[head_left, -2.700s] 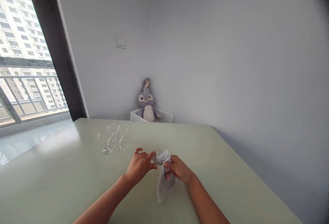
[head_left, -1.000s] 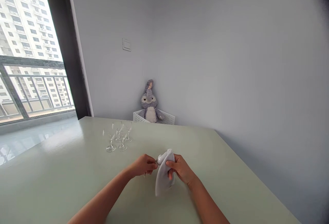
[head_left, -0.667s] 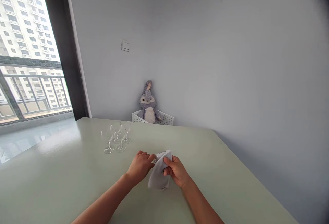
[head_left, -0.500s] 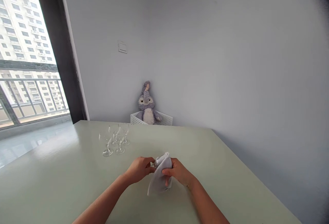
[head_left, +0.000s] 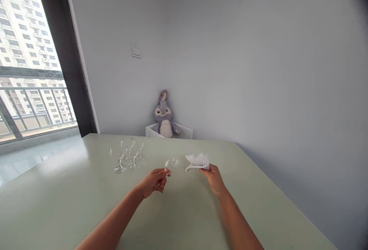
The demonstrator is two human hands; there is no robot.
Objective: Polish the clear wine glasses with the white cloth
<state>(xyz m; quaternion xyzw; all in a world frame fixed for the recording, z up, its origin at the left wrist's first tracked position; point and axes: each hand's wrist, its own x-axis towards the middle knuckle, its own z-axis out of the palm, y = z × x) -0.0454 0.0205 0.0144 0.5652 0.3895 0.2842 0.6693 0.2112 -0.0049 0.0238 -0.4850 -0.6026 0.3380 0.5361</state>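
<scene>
A clear wine glass (head_left: 172,162) is tilted in my left hand (head_left: 155,181), whose fingers are closed around its stem. The bowl points up and to the right, blurred against the tabletop. My right hand (head_left: 213,175) grips a white cloth (head_left: 198,160), folded and bunched, to the right of the glass and apart from it. Both hands are above the pale green table (head_left: 178,219). Several stemmed glasses (head_left: 133,158) stand upright in a group on the table, to the left beyond my left hand.
A white perforated basket (head_left: 185,133) holding a grey plush toy (head_left: 165,118) is behind the table's far edge, near the wall corner. A wall (head_left: 258,70) runs along the right. At the left is a dark-framed window (head_left: 54,43) with a railing outside.
My hands have moved apart. The cloth has come off the glass and shifted right and away from me with my right hand; the glass's bowl is now uncovered in my left hand.
</scene>
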